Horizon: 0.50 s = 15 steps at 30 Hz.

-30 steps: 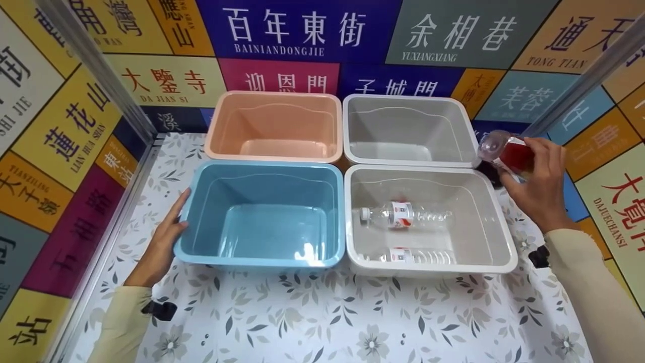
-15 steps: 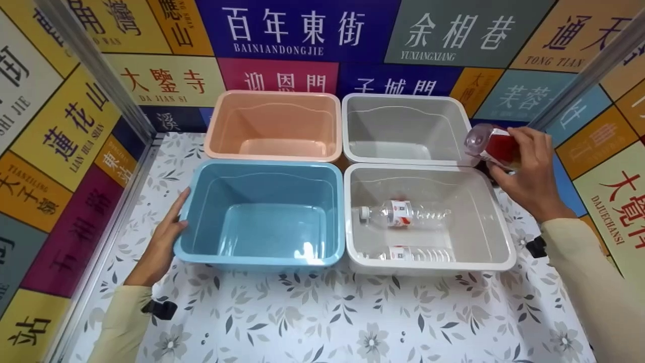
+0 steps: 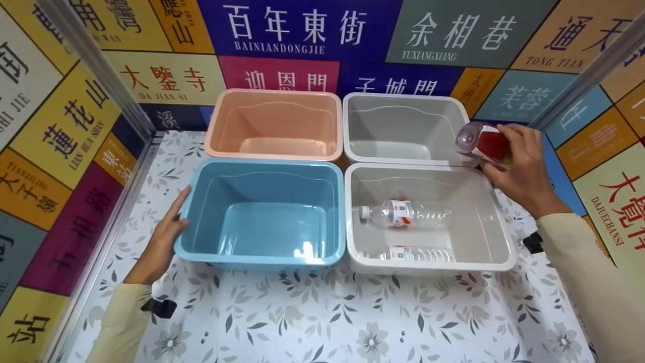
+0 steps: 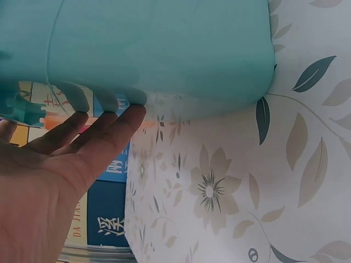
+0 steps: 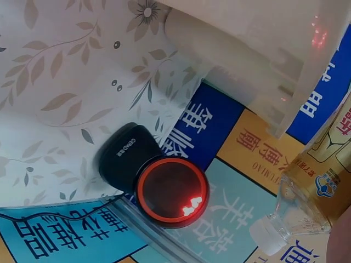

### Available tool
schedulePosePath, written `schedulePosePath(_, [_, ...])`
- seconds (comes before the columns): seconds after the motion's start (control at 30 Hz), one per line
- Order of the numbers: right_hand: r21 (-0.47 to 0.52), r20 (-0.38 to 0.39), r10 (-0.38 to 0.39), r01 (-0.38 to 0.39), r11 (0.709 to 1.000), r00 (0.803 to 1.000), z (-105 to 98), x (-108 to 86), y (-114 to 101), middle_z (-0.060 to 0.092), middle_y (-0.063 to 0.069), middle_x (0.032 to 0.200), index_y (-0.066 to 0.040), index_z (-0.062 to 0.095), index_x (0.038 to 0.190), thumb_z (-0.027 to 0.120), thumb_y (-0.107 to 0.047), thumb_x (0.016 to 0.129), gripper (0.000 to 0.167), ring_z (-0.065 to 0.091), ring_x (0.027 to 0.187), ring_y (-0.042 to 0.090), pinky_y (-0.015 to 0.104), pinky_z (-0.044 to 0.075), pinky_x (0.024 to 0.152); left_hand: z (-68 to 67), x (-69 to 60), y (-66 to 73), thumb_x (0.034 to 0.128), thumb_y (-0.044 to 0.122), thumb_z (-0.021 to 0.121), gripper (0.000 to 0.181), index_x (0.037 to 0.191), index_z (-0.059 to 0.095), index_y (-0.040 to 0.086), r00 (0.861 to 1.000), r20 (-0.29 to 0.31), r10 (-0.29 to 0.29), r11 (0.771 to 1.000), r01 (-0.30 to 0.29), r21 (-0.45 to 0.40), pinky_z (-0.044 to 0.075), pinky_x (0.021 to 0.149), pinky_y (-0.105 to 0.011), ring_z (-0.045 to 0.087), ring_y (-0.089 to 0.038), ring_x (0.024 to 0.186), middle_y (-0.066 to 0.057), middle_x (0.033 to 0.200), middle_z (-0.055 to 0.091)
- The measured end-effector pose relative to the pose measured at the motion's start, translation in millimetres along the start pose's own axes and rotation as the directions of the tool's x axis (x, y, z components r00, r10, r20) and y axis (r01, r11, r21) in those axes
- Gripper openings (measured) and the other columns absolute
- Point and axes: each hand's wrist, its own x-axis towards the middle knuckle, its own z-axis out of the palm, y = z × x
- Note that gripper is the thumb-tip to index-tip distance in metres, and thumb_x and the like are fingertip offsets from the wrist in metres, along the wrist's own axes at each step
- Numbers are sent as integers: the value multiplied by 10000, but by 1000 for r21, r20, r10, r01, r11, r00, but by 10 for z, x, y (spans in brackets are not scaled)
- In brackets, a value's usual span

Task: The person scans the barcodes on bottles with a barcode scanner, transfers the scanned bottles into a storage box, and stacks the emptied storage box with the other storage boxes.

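Note:
My left hand rests its fingertips on the outer left wall of the blue plastic bin; in the left wrist view its fingers are nearly straight. My right hand grips a clear plastic bottle with a red label. The bottle lies tilted, its base pointing left over the right rim of the back grey bin. Seen from the right wrist, the bottle shows a white cap and a gold side of its label. Most of that hand is outside the wrist view.
Two clear bottles, an upper one and a lower one, lie in the front off-white bin. A peach bin stands back left. Beside the bins sits a black device with an orange ring and a cable. Sign-printed walls surround the floral tabletop.
My right hand has carried the bottle left and slightly up, from beside the grey bin to over its right rim. The left hand stays in place on the blue bin.

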Motion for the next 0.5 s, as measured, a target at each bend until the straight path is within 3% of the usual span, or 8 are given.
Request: schedulePosePath(0.5, [30,67,-53,52,998,996,75,205,-144,523,187,1565,-81,530,1604,909,-35,867,831,445,1413,345,142,364,1051,-3,-23,-9,1181,285,331,635,1754,160,500,1000,6,-4,1000,4,30,112,1231,-801,72,-391,1676,100,1845,59])
